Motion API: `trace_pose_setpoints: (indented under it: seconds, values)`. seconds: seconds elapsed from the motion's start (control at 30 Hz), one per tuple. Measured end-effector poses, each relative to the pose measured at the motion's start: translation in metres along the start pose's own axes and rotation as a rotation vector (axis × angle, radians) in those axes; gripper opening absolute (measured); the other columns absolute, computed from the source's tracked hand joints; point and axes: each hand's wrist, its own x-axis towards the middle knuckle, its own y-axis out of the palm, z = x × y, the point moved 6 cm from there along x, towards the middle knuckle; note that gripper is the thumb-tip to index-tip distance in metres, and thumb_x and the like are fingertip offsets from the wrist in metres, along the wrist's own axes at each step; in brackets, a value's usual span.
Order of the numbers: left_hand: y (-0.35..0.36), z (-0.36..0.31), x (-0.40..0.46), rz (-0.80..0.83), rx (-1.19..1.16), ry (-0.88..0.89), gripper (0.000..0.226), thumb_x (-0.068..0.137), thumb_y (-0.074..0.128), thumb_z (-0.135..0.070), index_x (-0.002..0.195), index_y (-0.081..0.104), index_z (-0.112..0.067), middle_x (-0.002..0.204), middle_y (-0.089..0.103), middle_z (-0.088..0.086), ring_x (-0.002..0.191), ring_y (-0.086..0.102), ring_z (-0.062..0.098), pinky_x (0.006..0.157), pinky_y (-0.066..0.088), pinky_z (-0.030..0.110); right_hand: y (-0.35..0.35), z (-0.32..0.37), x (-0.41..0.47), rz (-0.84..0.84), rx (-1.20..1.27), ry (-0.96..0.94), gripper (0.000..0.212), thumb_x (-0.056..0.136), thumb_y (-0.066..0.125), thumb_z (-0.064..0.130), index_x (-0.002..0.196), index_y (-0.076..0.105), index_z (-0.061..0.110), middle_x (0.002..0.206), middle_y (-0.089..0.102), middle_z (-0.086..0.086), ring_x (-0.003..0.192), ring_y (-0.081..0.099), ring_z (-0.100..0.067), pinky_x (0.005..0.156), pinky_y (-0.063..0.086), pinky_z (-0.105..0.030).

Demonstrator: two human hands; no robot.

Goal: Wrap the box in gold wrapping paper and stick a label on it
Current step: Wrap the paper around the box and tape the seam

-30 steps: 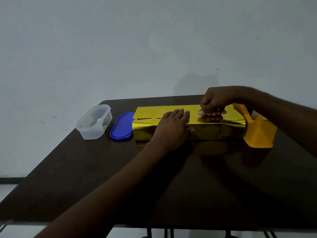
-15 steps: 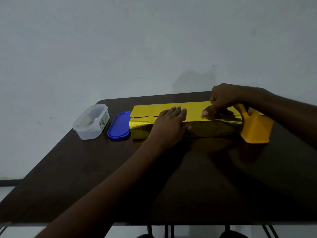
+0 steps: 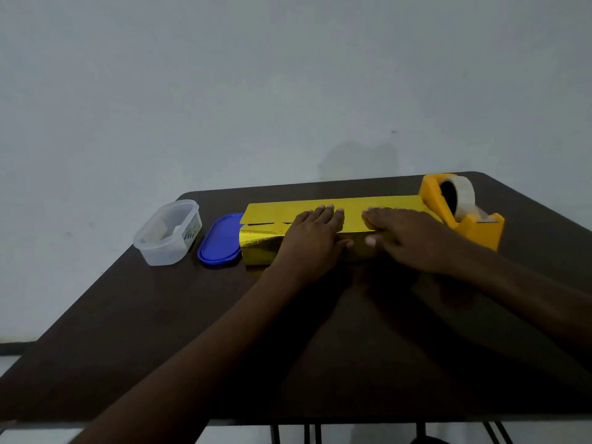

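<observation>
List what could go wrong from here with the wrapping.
1. The gold paper looks loose at its left end, where a flap juts out; if the left hand and right hand lift off, the top seam may spring open.
2. Both hands press flat on the box, leaving none free for the tape dispenser beside its right end.
3. Sliding the box left might knock the blue lid.

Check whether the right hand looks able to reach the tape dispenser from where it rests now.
Probably yes. The right hand lies flat on the gold-wrapped box, holding nothing, and the yellow tape dispenser stands just beyond the box's right end with nothing between them on the table.
</observation>
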Motion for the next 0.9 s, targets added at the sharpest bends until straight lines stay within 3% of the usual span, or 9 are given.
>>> trace_pose_setpoints:
  seconds: [0.1, 0.33, 0.47, 0.57, 0.63, 0.7, 0.77, 0.8, 0.9]
  values:
    - [0.0, 0.0, -0.001, 0.002, 0.0, -0.003, 0.063, 0.1, 0.039, -0.05, 0.153, 0.027, -0.017, 0.16, 0.027, 0.006, 0.149, 0.019, 0.02, 0.12, 0.016, 0.036, 0.006, -0.011, -0.012, 0.027, -0.056, 0.004, 0.068, 0.097, 0.045, 0.051, 0.156, 0.02, 0.025, 0.162, 0.021, 0.004, 0.15, 0.016, -0.015, 0.121, 0.016, -0.034]
    - [-0.002, -0.001, -0.002, 0.004, -0.01, -0.008, 0.063, 0.1, 0.04, -0.049, 0.153, 0.028, -0.017, 0.16, 0.027, 0.006, 0.149, 0.019, 0.02, 0.12, 0.015, 0.037, -0.016, -0.001, -0.012, -0.075, -0.14, 0.071, 0.065, 0.096, 0.045, 0.054, 0.151, 0.036, 0.02, 0.158, 0.033, -0.003, 0.146, 0.028, -0.02, 0.114, 0.028, -0.037]
    - [-0.001, -0.001, -0.003, 0.005, 0.002, -0.003, 0.063, 0.1, 0.04, -0.05, 0.153, 0.027, -0.017, 0.16, 0.027, 0.006, 0.149, 0.019, 0.02, 0.12, 0.016, 0.037, 0.001, 0.015, -0.013, -0.075, -0.043, -0.008, 0.067, 0.097, 0.049, 0.05, 0.154, 0.026, 0.024, 0.16, 0.026, 0.001, 0.149, 0.021, -0.017, 0.118, 0.02, -0.033]
    - [0.0, 0.0, -0.002, 0.006, -0.002, -0.001, 0.064, 0.1, 0.038, -0.051, 0.153, 0.026, -0.017, 0.16, 0.026, 0.006, 0.149, 0.019, 0.02, 0.12, 0.016, 0.036, 0.001, 0.004, -0.019, -0.117, -0.016, 0.038, 0.059, 0.099, 0.045, 0.047, 0.152, 0.033, 0.024, 0.158, 0.032, 0.0, 0.147, 0.026, -0.018, 0.118, 0.02, -0.035]
    - [0.0, 0.0, -0.003, 0.011, -0.011, -0.001, 0.065, 0.1, 0.039, -0.051, 0.153, 0.025, -0.016, 0.16, 0.026, 0.006, 0.149, 0.018, 0.02, 0.12, 0.015, 0.036, -0.01, -0.006, -0.025, -0.17, -0.04, 0.078, 0.048, 0.099, 0.045, 0.045, 0.14, 0.052, 0.021, 0.146, 0.05, -0.007, 0.137, 0.042, -0.023, 0.11, 0.036, -0.04]
    - [-0.002, 0.001, -0.003, 0.014, -0.007, -0.021, 0.07, 0.098, 0.041, -0.054, 0.154, 0.024, -0.016, 0.159, 0.028, 0.006, 0.148, 0.02, 0.02, 0.12, 0.016, 0.037, -0.029, -0.017, -0.032, -0.327, 0.04, 0.102, 0.037, 0.097, 0.05, 0.042, 0.114, 0.07, 0.017, 0.114, 0.069, -0.01, 0.108, 0.061, -0.025, 0.086, 0.048, -0.038]
    - [-0.008, -0.003, 0.0, -0.039, 0.012, -0.036, 0.078, 0.093, 0.043, -0.06, 0.154, 0.024, -0.016, 0.155, 0.037, 0.006, 0.146, 0.026, 0.022, 0.118, 0.019, 0.039, -0.056, -0.032, -0.048, -0.533, 0.121, 0.144, 0.035, 0.093, 0.05, 0.043, 0.092, 0.074, 0.018, 0.084, 0.069, -0.009, 0.077, 0.059, -0.022, 0.065, 0.038, -0.031]
    - [-0.014, -0.005, 0.002, -0.082, 0.027, -0.033, 0.08, 0.091, 0.042, -0.064, 0.153, 0.026, -0.016, 0.15, 0.044, 0.006, 0.144, 0.031, 0.023, 0.117, 0.021, 0.04, -0.068, -0.04, -0.056, -0.607, 0.093, 0.192, 0.034, 0.091, 0.051, 0.041, 0.083, 0.074, 0.016, 0.074, 0.066, -0.009, 0.07, 0.057, -0.023, 0.061, 0.032, -0.029]
    - [-0.03, -0.023, 0.017, -0.208, -0.009, 0.044, 0.074, 0.086, 0.048, -0.068, 0.143, 0.045, -0.02, 0.132, 0.061, 0.001, 0.13, 0.046, 0.021, 0.108, 0.03, 0.038, -0.089, -0.075, -0.08, -0.608, -0.018, 0.499, 0.03, 0.09, 0.062, 0.033, 0.071, 0.068, 0.011, 0.068, 0.063, -0.013, 0.07, 0.061, -0.035, 0.061, 0.035, -0.03]
